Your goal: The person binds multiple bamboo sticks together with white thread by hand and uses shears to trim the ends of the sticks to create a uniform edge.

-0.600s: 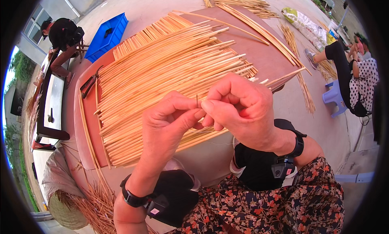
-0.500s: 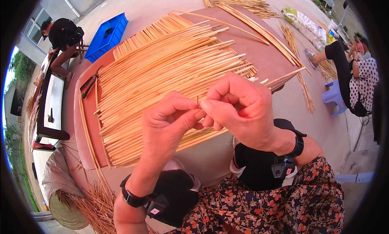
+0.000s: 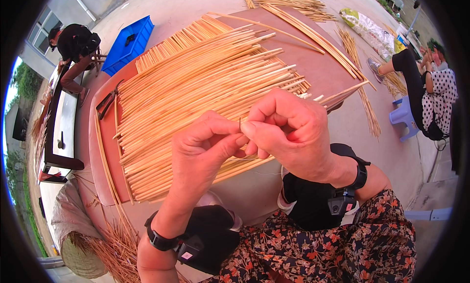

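Observation:
My two hands meet fingertip to fingertip above a mat of pale, thin reed stalks (image 3: pixel 196 97) laid side by side. My left hand (image 3: pixel 196 148) is closed in a pinch, with a short, dark, needle-like sliver (image 3: pixel 240 123) standing up at its fingertips. Right against it, my right hand (image 3: pixel 293 136) pinches with thumb and forefinger, the other fingers curled in. A fine pale thread (image 3: pixel 262 173) trails below the right hand; its end between the fingertips is too small to see. Black straps with small devices are on both wrists.
The stalks lie on a reddish-brown table (image 3: pixel 313 38). Black-handled pliers (image 3: pixel 106 103) rest at its left. Beyond stand a blue crate (image 3: pixel 128 45) and a person at a bench (image 3: pixel 73 45). Another person (image 3: pixel 433 97) sits at right, by a blue stool (image 3: pixel 404 117). Reed bundles (image 3: pixel 293 4) lie on the floor.
Almost nothing differs. Both hands keep the same pinch at the same place, with only a very slight shift of the fingers.

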`<state>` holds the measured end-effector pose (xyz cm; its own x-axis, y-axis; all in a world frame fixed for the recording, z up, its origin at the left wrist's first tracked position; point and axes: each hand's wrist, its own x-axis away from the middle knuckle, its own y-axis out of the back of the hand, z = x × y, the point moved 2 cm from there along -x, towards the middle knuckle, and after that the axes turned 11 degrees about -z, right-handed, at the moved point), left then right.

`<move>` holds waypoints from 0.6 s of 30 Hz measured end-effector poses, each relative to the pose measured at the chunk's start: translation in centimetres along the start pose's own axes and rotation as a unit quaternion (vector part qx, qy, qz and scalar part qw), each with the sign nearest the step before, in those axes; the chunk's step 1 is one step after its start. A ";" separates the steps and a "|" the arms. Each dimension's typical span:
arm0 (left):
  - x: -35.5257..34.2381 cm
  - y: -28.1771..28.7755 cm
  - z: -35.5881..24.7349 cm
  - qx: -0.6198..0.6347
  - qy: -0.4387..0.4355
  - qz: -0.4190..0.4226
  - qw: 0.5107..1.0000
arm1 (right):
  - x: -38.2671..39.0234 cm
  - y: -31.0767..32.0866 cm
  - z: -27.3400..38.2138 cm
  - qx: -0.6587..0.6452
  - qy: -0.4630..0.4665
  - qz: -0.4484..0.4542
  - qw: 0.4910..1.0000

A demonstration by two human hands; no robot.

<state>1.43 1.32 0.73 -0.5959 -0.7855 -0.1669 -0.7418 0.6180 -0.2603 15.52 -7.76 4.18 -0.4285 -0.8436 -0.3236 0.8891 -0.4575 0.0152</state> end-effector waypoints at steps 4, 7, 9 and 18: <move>0.0 -0.1 -0.2 -0.013 0.007 0.002 1.000 | 0.0 0.0 -0.1 -0.027 -0.028 -0.016 0.999; 0.0 -0.1 -0.3 -0.014 0.014 0.002 1.000 | 0.0 0.2 0.0 -0.027 -0.033 0.000 0.999; 0.0 -0.2 -0.3 -0.013 0.016 0.003 1.000 | 0.0 0.2 0.0 -0.020 -0.034 0.013 0.999; 0.1 -0.2 -0.4 -0.020 0.015 0.006 1.000 | 0.0 0.1 -0.2 -0.055 -0.045 -0.005 0.997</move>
<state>1.38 1.14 1.18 -0.6132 -0.7772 -0.1414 -0.7460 0.6286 -0.2199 15.62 -7.70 4.00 -0.4463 -0.8628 -0.2373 0.8946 -0.4370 -0.0935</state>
